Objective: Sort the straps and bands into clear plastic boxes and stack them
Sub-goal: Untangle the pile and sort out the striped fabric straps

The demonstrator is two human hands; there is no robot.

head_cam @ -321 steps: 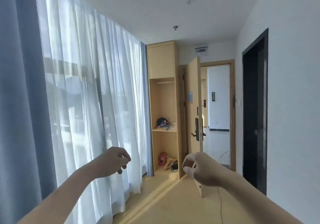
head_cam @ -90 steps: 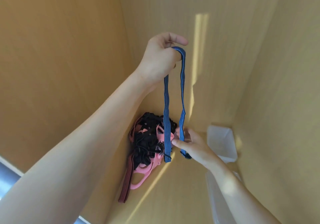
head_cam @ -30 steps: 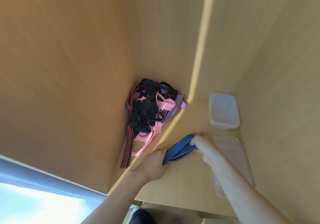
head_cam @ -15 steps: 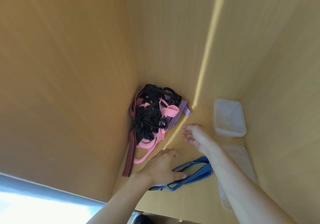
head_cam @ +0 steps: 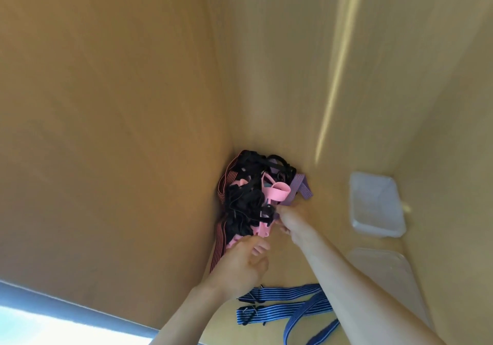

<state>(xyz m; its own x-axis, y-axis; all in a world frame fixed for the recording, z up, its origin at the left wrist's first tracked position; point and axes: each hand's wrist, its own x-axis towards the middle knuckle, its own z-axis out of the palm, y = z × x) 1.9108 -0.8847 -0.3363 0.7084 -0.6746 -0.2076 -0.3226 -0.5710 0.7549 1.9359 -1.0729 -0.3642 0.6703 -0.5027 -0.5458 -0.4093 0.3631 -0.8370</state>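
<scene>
My right hand (head_cam: 292, 220) pinches into the tangled pile of bands (head_cam: 256, 198) — my left hand (head_cam: 244, 263), fingers loosely spread, touches its near edge — blue strap (head_cam: 282, 302) behind both.

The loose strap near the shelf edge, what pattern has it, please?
Blue strap: pale lengthwise stripes, head view.

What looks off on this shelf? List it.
The straps lie in a tangled heap in the back left corner, black, pink, purple and red ones knotted together. A blue strap sprawls loose at the front edge. Both boxes hold nothing visible. Both hands reach into the heap.
</scene>
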